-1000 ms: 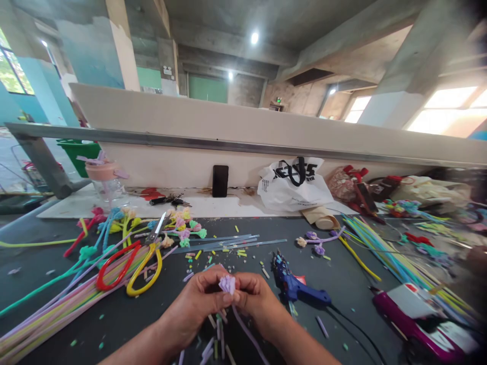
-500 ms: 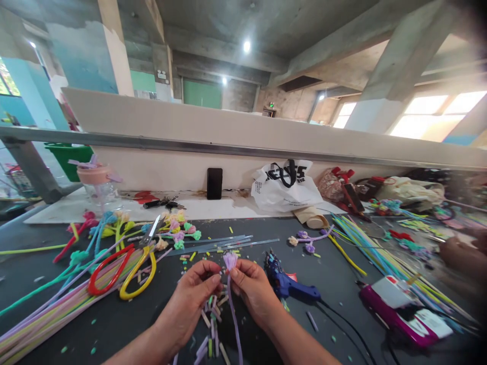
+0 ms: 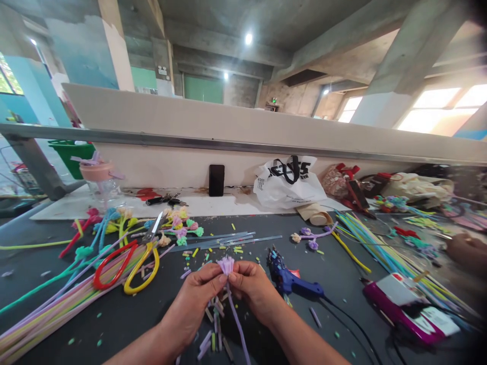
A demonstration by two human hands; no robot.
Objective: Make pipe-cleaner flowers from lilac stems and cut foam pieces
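Note:
A light purple tuft of fuzzy stems (image 3: 227, 264) stands upright between my fingertips, and a long purple stem (image 3: 238, 322) hangs down below it. My left hand (image 3: 203, 286) pinches the tuft from the left side. On its right side my right hand (image 3: 248, 283) holds it between thumb and forefinger. Short cut pieces (image 3: 214, 332) lie on the dark table under my hands. Just right of my right hand rests a blue glue gun (image 3: 297, 284). Scissors (image 3: 143, 268) with red and yellow handles lie to the left on long pastel stems (image 3: 57, 314).
Finished-looking fuzzy flowers (image 3: 182, 223) lie behind the scissors. Clear sticks (image 3: 228, 241) are beyond my hands. A phone (image 3: 216, 180) and a white bag (image 3: 291, 182) stand at the back. At right are a magenta device (image 3: 411, 309), more stems (image 3: 375, 243) and another person's hand (image 3: 466, 251).
My left hand has moved right and its fingers now meet the purple tuft, close against my right hand. The tuft looks more spread out. The view has shifted slightly.

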